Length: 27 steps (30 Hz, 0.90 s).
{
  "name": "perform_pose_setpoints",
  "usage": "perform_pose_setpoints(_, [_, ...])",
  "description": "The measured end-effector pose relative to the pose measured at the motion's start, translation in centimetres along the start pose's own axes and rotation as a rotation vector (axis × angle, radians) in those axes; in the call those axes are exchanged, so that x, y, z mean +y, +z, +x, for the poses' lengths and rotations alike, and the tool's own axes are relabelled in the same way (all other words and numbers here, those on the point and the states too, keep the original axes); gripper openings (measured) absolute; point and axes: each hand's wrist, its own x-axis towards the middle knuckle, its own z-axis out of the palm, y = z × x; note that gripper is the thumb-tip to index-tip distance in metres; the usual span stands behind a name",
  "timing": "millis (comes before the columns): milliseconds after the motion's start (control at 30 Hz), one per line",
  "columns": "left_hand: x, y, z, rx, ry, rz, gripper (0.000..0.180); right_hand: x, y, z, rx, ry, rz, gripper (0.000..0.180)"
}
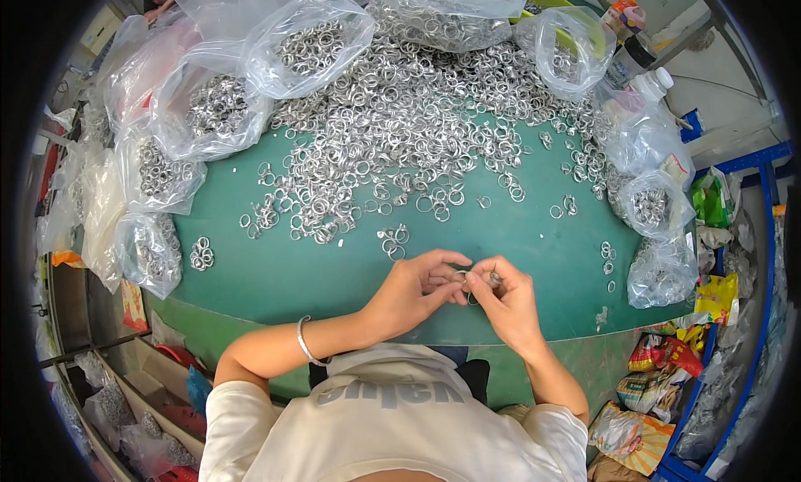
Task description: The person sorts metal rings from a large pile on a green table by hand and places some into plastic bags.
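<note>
My left hand [417, 288] and my right hand [506, 300] meet over the near edge of the green tabletop [292, 273], fingertips almost touching. Both are closed in a pinch around small silver rings [462, 274], whose thin bands show between the fingers. Another silvery piece [496, 277] sits among the fingers of my right hand; its shape is partly hidden. Just beyond my left hand lies a small cluster of rings [393, 241]. Farther off, a wide heap of silver rings [400, 123] spreads across the table.
Clear plastic bags full of rings [307, 48] line the far and left sides; more bags [659, 273] stand at the right edge. Bottles [651, 83] stand at the back right. A blue rack [763, 232] with packets is at the right, compartmented bins [158, 382] at the lower left.
</note>
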Motion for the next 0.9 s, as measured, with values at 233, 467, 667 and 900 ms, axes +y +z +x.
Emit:
perform_pose_setpoints(233, [0.0,-0.4,0.9,-0.100,-0.177,-0.313,0.035,-0.6,-1.4,-0.5,-0.134,0.196,0.501,0.014])
perform_pose_setpoints(467, [-0.3,-0.2,1.3,-0.096,-0.202,-0.330,0.036,0.6,-0.7,-0.4,-0.041,-0.007,0.305,0.013])
perform_pose_setpoints(667, [-0.9,-1.7,-0.5,0.007,-0.070,-0.136,0.017,-1.0,0.4,-0.5,-0.033,-0.137,-0.122,0.016])
perform_pose_setpoints(900, [0.2,-6.8,-7.5,0.393,0.000,0.449,0.012,0.5,0.5,-0.6,-0.087,0.073,0.293,0.034])
